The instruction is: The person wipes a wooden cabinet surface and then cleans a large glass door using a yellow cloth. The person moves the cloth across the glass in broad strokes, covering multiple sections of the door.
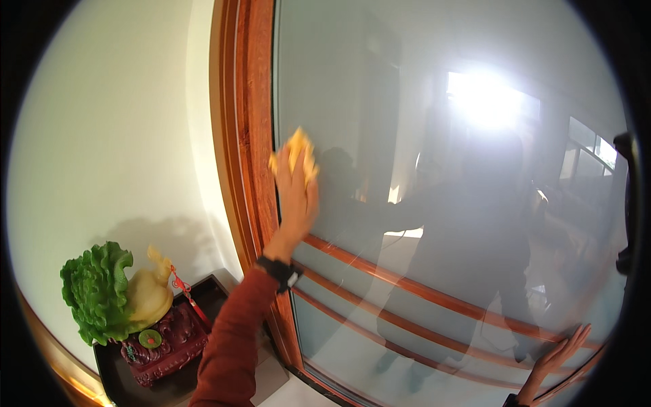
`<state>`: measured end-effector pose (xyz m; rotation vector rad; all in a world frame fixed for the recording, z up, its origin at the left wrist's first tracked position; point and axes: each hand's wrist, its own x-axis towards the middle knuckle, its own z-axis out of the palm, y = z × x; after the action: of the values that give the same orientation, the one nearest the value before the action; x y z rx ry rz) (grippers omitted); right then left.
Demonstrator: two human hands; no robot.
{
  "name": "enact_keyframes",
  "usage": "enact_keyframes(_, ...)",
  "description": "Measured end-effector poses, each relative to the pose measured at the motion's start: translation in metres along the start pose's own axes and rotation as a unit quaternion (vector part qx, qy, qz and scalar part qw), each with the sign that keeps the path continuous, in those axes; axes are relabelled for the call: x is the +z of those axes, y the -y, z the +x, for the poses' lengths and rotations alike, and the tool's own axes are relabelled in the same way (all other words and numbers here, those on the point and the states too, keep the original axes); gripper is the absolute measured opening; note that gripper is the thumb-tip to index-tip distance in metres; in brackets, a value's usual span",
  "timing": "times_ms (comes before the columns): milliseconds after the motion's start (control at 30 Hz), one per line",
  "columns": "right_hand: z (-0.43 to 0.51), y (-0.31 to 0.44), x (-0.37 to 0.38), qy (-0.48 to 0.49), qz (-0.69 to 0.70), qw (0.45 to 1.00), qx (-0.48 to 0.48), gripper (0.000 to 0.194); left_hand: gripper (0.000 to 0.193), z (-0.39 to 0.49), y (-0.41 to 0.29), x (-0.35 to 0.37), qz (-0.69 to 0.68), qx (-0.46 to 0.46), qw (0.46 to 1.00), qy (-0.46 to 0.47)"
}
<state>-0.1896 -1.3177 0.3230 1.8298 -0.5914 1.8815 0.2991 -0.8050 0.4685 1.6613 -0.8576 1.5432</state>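
My left hand (297, 193) presses a crumpled yellow cloth (300, 157) against the left edge of a large glass panel (351, 122), beside its reddish-brown wooden frame (257, 122). The hand is slightly blurred, and a dark band circles the wrist below a rust-red sleeve. Low at the right, my right hand (559, 351) lies against the glass near the right edge, fingers extended, with no object visible in it. Reddish-brown horizontal bars (407, 286) cross the lower part of the panel. A bright light and a person's dark outline are reflected in the glass.
Left of the frame, a green and cream cabbage-shaped ornament (109, 295) rests on a carved dark-red base (168, 351) with a red tassel (198, 310). Beneath it is a dark raised-edge tray or stand (114, 374). A pale wall (117, 127) rises behind.
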Motion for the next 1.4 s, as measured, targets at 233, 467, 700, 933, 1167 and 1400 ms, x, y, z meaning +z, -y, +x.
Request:
enact_keyframes(233, -0.001, 0.0, 0.002, 0.007, 0.0, 1.0, 0.02, 0.048, 0.057, -0.197, -0.032, 0.003, -0.018, -0.208, 0.977, 0.043)
enact_keyframes(467, -0.004, 0.002, 0.001, 0.0, 0.0, 1.0, 0.021, 0.047, 0.061, -0.119, -0.05, 0.014, -0.145, -0.365, 0.918, -0.061)
enact_keyframes(700, -0.001, 0.006, 0.0, 0.012, 0.022, 0.999, 0.021, 0.048, 0.056, 0.0, -0.052, 0.01, -0.067, -0.066, 0.995, 0.006)
enact_keyframes(933, 0.0, 0.009, -0.001, 0.015, 0.006, 1.0, 0.021, 0.047, 0.059, -0.152, -0.094, 0.017, -0.015, -0.154, 0.987, 0.052)
enact_keyframes(1167, -0.001, 0.006, -0.001, 0.013, 0.015, 1.0, 0.018, 0.047, 0.061, -0.196, -0.135, 0.033, -0.102, -0.314, 0.944, 0.0)
enact_keyframes(1400, -0.003, 0.004, -0.002, 0.027, 0.034, 0.999, 0.032, 0.046, 0.06, -0.044, -0.158, 0.022, -0.099, -0.132, 0.985, 0.048)
